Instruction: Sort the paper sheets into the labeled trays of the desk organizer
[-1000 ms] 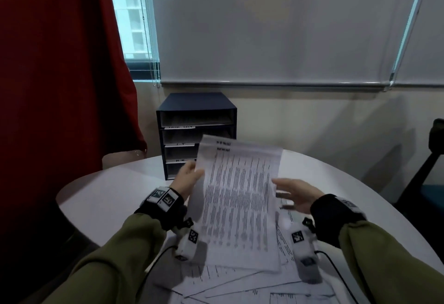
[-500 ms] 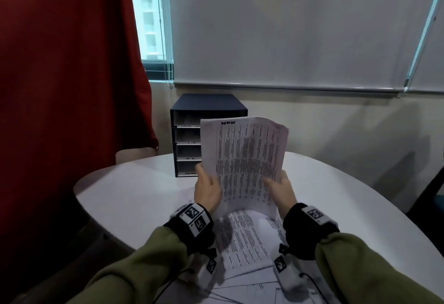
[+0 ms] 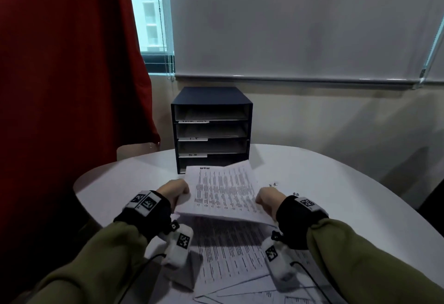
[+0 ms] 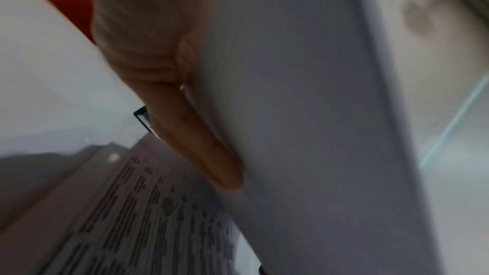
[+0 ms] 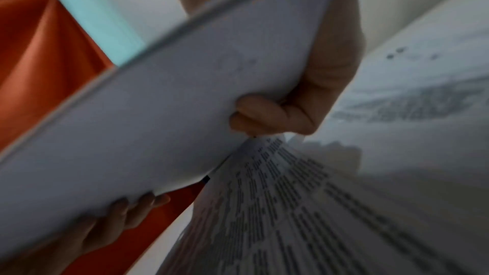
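Note:
A printed paper sheet [image 3: 222, 190] hangs nearly flat above the table, its far edge at the mouth of the lowest tray of the dark desk organizer [image 3: 211, 126]. My left hand [image 3: 175, 190] grips its left edge and my right hand [image 3: 266, 199] grips its right edge. From below, the sheet's blank underside [image 4: 304, 133] shows with my left fingers [image 4: 201, 143] under it. In the right wrist view the underside [image 5: 172, 112] is pinched by my right fingers [image 5: 264, 116]. More printed sheets [image 3: 230, 251] lie spread on the white table [image 3: 120, 183] beneath.
The organizer has several trays with white labels [image 3: 195, 121] on their fronts. A red curtain [image 3: 67, 63] hangs at the left, close to the table's edge. A window blind [image 3: 300, 20] covers the wall behind. Two small handwritten labels [image 3: 274, 184] lie on the table right of the sheet.
The sheet went from upright in front of me to nearly flat, and both hands have moved it forward and down towards the organizer's lowest tray.

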A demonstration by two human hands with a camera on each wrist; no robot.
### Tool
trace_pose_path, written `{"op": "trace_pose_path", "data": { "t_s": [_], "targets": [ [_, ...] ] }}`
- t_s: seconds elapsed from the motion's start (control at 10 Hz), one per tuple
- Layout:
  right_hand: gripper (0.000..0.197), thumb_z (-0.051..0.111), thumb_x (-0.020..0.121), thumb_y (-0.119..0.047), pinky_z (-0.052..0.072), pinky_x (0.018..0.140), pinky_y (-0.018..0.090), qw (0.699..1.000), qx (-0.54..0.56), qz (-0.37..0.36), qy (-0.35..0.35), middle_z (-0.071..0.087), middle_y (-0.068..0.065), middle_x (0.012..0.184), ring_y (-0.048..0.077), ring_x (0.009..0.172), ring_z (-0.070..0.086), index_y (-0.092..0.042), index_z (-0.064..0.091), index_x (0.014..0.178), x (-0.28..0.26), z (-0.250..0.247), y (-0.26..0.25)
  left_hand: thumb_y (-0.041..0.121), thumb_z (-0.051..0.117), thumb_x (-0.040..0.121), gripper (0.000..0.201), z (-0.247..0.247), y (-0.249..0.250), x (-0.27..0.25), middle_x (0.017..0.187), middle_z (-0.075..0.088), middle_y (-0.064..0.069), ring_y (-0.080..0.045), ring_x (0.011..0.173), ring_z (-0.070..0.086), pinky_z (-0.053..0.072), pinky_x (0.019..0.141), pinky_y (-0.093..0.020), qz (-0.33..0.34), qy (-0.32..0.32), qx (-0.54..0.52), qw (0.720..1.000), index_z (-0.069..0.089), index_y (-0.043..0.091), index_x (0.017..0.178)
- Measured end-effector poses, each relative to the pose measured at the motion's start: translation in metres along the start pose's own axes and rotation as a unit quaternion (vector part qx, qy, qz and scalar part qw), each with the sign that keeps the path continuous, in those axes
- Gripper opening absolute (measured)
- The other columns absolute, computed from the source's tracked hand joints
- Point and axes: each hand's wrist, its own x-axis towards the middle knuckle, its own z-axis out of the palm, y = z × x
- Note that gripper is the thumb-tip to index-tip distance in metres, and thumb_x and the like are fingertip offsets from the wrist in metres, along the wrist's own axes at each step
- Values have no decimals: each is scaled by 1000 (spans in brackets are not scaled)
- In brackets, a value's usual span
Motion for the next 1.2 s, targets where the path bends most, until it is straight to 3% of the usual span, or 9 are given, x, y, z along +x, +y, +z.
{"op": "trace_pose_path", "data": {
  "t_s": [0.2, 0.4, 0.5, 0.6, 0.8, 0.9, 1.0, 1.1, 1.2],
  "targets": [
    [35, 43, 93, 0, 39, 60, 14, 998, 19, -3, -54, 37, -4, 72, 4, 59, 43, -20, 36, 65, 22, 10, -27, 7, 47, 84, 9, -16, 9, 31, 96, 47, -18, -26, 68, 44, 33, 58, -27, -23, -2, -22, 999, 49, -2, 84],
    [27, 51, 91, -10, 39, 30, 8, 998, -24, -18, -51, 41, -4, 73, -9, 24, 45, -21, 41, 68, 52, -1, -49, -2, 43, 91, 10, -14, 29, 75, 90, 47, -17, -28, 78, 42, 31, 72, -32, -31, 19, 53, 998, 50, -3, 82],
    [11, 57, 86, -18, 43, 35, 17, 996, -21, 33, -75, 57, 1, 69, 6, 29, 54, -16, 52, 76, 65, -7, -57, -4, 43, 92, 28, -10, 34, 96, 116, 50, -32, -39, 105, 53, 29, 76, -30, -25, 9, 62, 998, 50, -16, 117],
    [11, 45, 94, -9, 37, 35, 17, 989, 43, 79, -121, 58, 6, 45, 12, 33, 51, -1, 50, 88, 83, -9, -61, -1, 48, 89, 31, -9, 33, 122, 96, 52, -18, -27, 88, 52, 39, 71, -32, -26, -6, 16, 1000, 51, -7, 120],
    [25, 27, 102, -3, 29, 28, 14, 968, 198, 122, -92, 50, 12, 54, 15, 50, 33, 0, 39, 80, 130, 6, -67, 4, 53, 88, 14, -8, 39, 137, 71, 58, -18, -22, 54, 59, 48, 49, -26, -86, -35, -89, 992, 44, 5, 78],
    [11, 34, 98, 4, 49, 39, 19, 960, 259, 79, -71, 51, 12, 86, 17, 66, 52, -3, 42, 97, 146, 18, -69, -9, 43, 91, 27, -6, 41, 147, 35, 53, -9, -21, 47, 51, 46, 50, -24, -64, -22, -121, 990, 51, -1, 67],
    [15, 39, 95, 6, 57, 56, 21, 924, 374, 46, -68, 47, 9, 96, 17, 81, 57, -8, 44, 99, 162, 23, -69, -9, 46, 92, 9, -4, 43, 151, 73, 68, -16, -19, 62, 60, 52, 54, -22, -44, -5, -176, 983, 53, -7, 97],
    [21, 37, 96, 3, 55, 53, 20, 938, 340, 40, -56, 49, 8, 92, 17, 79, 58, -11, 43, 81, 163, 22, -71, -9, 49, 90, 9, -6, 42, 149, 94, 59, -19, -24, 73, 59, 51, 57, -26, -54, 18, -207, 977, 52, -8, 98],
    [20, 40, 96, 2, 56, 51, 22, 956, 292, -2, -41, 53, 11, 86, 21, 75, 60, -7, 45, 80, 151, 17, -70, -7, 40, 91, 27, -5, 39, 147, 72, 45, -10, -22, 66, 47, 40, 62, -30, -41, 16, -204, 978, 44, 4, 67]
  ]
}}
